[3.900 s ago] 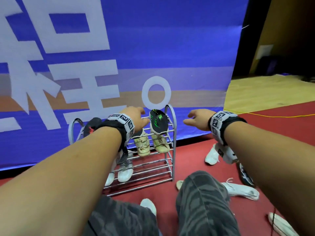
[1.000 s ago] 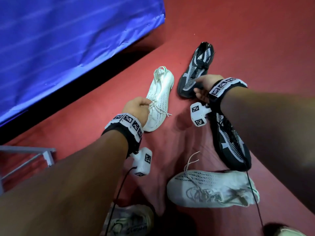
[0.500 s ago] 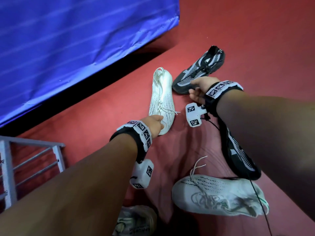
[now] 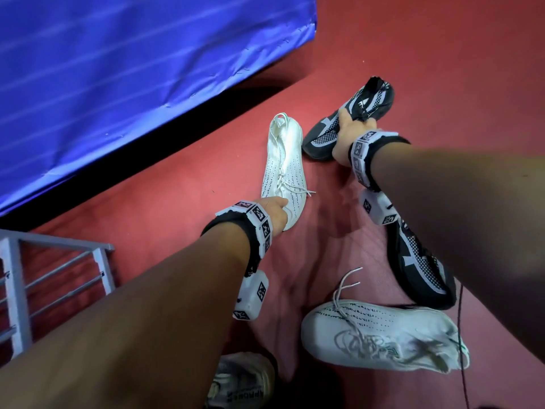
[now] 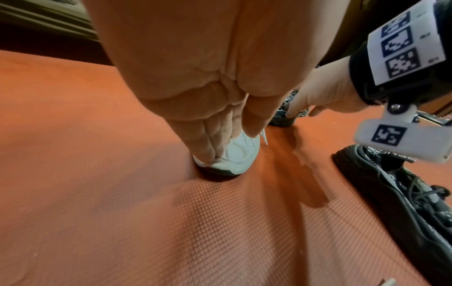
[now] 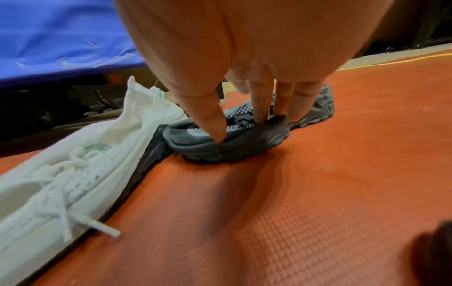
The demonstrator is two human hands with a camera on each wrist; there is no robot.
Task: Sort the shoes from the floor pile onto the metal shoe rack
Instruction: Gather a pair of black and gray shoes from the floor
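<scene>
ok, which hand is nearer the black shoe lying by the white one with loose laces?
Right. The right hand grips another black shoe, its forearm passing over the lying black shoe. The left hand is farther left, gripping the toe of the white shoe.

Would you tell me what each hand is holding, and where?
Left hand grips the white shoe at its toe; right hand grips the black shoe across its middle.
</scene>
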